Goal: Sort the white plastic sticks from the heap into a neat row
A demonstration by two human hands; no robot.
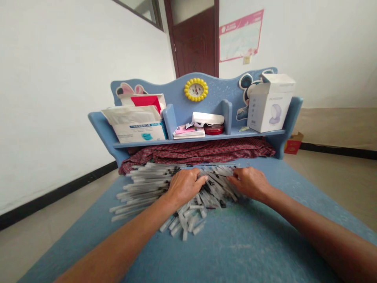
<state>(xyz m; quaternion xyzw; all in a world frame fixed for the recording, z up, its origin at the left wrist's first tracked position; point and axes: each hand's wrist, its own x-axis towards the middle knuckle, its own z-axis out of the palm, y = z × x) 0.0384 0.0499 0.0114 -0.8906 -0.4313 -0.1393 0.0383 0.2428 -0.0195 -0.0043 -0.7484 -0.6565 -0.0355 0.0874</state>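
Note:
A wide heap of translucent pens (141, 189) with dark tips lies across the blue table, many of them side by side on the left. My left hand (185, 184) is over the middle of the heap, its fingers curled and the thumb pointing right; what they grip is hidden. On the right, my right hand (250, 182) is closed, thumb against fingers, at the end of a thin dark-tipped pen (221, 175). More pens (225, 188) lie at angles between both hands. Short clear pen caps (185, 222) are scattered in front of my left hand.
Behind the heap, a red checked cloth (200, 152) is bunched under a blue shelf (244, 134). The shelf bears a mask box (141, 131), papers (188, 133), a round red tin (214, 129) and a white carton (271, 104). A yellow flower-shaped clock (196, 90) is on its backboard.

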